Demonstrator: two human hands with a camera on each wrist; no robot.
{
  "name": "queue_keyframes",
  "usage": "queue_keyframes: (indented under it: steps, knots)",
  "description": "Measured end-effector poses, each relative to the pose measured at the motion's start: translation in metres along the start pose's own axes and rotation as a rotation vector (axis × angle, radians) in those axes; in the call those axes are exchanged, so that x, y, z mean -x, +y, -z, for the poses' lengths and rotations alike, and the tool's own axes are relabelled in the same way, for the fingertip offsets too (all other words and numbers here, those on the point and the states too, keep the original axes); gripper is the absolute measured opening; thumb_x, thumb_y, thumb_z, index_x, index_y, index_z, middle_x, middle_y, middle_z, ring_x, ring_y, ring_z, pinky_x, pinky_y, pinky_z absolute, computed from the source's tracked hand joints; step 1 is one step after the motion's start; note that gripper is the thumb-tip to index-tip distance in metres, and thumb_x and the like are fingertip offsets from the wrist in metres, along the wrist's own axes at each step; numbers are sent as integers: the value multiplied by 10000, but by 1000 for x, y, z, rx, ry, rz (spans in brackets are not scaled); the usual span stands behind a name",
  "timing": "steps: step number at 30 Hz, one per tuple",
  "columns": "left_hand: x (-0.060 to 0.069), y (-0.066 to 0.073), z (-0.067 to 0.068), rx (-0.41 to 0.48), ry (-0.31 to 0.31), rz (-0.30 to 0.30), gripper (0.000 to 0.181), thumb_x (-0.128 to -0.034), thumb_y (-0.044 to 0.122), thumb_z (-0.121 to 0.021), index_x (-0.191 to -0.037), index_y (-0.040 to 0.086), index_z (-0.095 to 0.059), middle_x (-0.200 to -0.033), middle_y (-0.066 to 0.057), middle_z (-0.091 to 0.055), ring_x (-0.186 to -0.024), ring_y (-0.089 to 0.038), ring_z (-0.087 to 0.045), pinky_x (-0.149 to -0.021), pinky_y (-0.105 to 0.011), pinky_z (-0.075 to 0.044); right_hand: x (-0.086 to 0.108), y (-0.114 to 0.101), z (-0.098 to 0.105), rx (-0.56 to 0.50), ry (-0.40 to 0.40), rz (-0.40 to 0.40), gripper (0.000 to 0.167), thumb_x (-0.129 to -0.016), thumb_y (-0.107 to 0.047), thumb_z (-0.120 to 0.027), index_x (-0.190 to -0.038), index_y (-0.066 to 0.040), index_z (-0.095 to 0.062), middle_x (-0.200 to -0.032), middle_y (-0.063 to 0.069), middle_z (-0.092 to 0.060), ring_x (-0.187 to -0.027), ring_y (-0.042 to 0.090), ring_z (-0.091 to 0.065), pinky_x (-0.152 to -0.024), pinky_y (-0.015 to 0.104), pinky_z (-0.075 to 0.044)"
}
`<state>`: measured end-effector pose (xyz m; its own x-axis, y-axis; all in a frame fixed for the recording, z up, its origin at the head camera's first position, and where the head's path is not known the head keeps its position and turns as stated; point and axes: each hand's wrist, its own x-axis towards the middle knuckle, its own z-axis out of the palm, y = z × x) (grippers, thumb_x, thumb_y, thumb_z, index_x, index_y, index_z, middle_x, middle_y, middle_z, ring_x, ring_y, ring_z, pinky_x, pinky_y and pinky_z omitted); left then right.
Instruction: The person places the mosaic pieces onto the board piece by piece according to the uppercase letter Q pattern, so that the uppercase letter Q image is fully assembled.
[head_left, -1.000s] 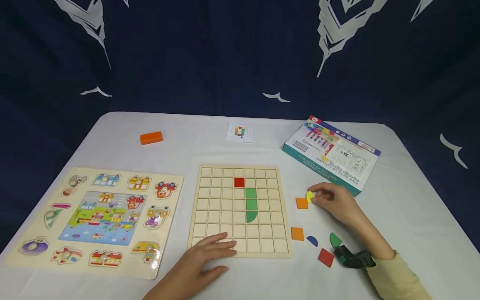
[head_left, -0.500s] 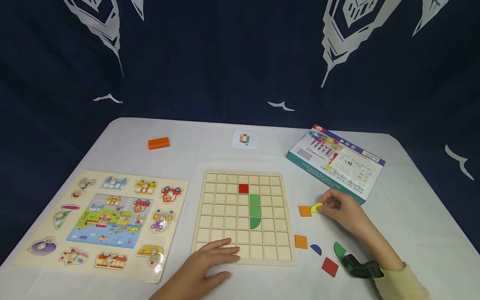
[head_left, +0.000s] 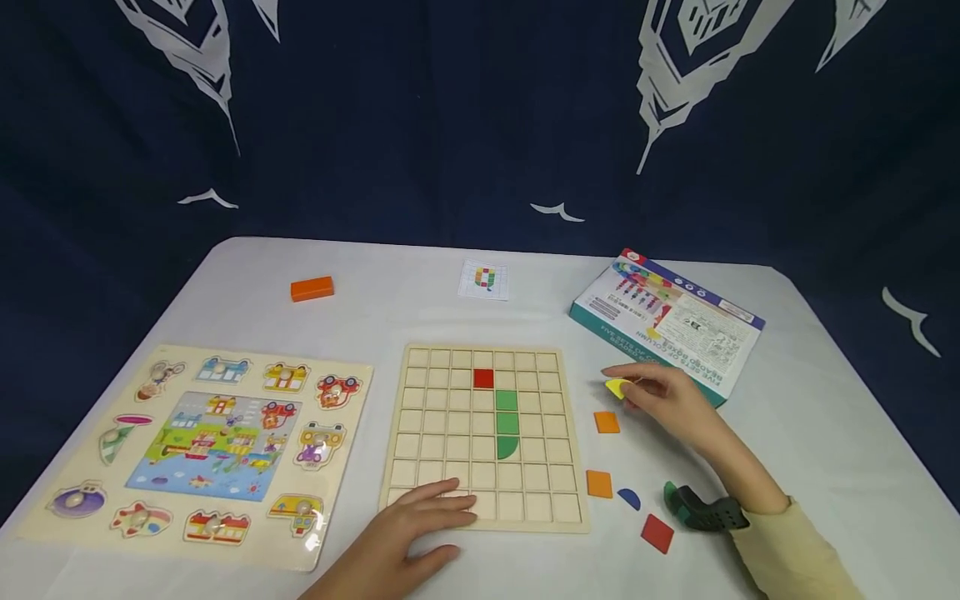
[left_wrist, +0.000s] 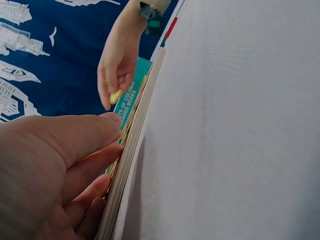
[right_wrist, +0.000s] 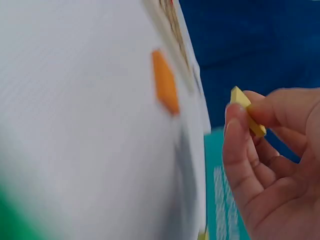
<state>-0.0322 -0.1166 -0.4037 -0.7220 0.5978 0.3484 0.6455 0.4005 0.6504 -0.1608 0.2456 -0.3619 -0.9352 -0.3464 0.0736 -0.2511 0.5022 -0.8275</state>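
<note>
In the head view my right hand (head_left: pixel 671 408) pinches a yellow piece (head_left: pixel 616 387) between thumb and fingers, above the table right of the wooden grid board (head_left: pixel 442 425). The right wrist view shows this yellow piece (right_wrist: pixel 241 98) as thin and flat; its full outline is partly covered. My left hand (head_left: pixel 405 529) rests on the board's near-left edge, fingers spread. On the grid lie a red square (head_left: pixel 483 378), two green squares (head_left: pixel 507 401) in a column and a green quarter circle (head_left: pixel 507 447) below them.
Right of the board lie two orange squares (head_left: pixel 607 422), a blue half circle (head_left: pixel 629 498), a red square tile (head_left: pixel 657 533) and a partly hidden green piece (head_left: pixel 669 492). A picture puzzle (head_left: pixel 247 537), orange block (head_left: pixel 312 289), pattern card (head_left: pixel 468 287) and box (head_left: pixel 697 333) surround it.
My right hand has lifted the yellow piece away from beside the upper orange square and moved it slightly left and farther from me. My left hand stays on the board.
</note>
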Motion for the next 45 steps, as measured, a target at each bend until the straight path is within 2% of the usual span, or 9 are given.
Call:
queue_keyframes:
  steps: [5,8,13,17,22,29,33,37,45]
  knots:
    - [1,0,0,0,5,-5,331,-822,110,-719,-1149,110,-667,-1253,32,-582,-1240,-206,-441,-970,-377,-414,-25,-18,-15,-148,-21,-119,246,-937,-25,-543,-1154,74,-603,-989,215,-631,-788,251,-666,-735,276,-544]
    - [0,0,0,-2,6,0,329,-828,115,-714,-1153,109,-665,-1257,37,-578,-1243,-206,-438,-970,-381,-414,-38,-25,-24,-175,1,-152,217,-927,-16,-555,-1111,87,-606,-996,205,-638,-820,266,-667,-723,299,-550]
    - [-1,2,0,6,2,19,325,-831,118,-713,-1152,118,-666,-1258,47,-577,-1244,-198,-438,-976,-383,-409,-50,-31,-38,-91,25,-143,148,-898,-22,-604,-1016,57,-646,-899,113,-670,-792,277,-628,-665,263,-526]
    - [-1,3,1,12,-3,36,327,-825,110,-717,-1148,118,-669,-1257,49,-577,-1243,-196,-438,-981,-386,-403,-56,-34,-51,-155,30,-129,123,-876,25,-616,-983,86,-619,-835,134,-647,-758,257,-646,-662,255,-539]
    - [-1,4,1,28,13,42,323,-821,97,-719,-1139,123,-671,-1258,52,-577,-1243,-200,-440,-985,-379,-399,-62,-39,-66,-213,13,-169,96,-873,40,-610,-952,86,-579,-834,166,-593,-728,217,-670,-654,267,-556]
    - [0,5,1,46,28,36,332,-825,94,-716,-1153,115,-666,-1261,40,-576,-1249,-217,-434,-991,-387,-393,-71,-46,-84,-121,17,-157,75,-862,23,-630,-917,73,-619,-743,122,-628,-624,193,-640,-554,256,-543]
    - [0,5,0,54,29,38,335,-829,92,-712,-1160,116,-661,-1264,39,-574,-1255,-217,-428,-998,-386,-385,-75,-49,-90,-109,21,-157,63,-859,20,-636,-902,64,-629,-726,108,-632,-608,189,-639,-553,269,-549]
    - [0,5,1,59,27,47,333,-830,93,-712,-1158,118,-663,-1263,44,-574,-1254,-212,-429,-994,-380,-390,-77,-51,-94,-36,17,-150,34,-856,-9,-646,-868,20,-634,-703,77,-625,-587,170,-627,-543,257,-537]
    - [1,5,0,57,17,58,316,-827,93,-712,-1139,119,-672,-1254,49,-580,-1245,-203,-439,-990,-371,-394,-72,-51,-96,135,45,-63,46,-825,-38,-654,-789,-48,-626,-674,23,-571,-581,150,-524,-533,272,-438]
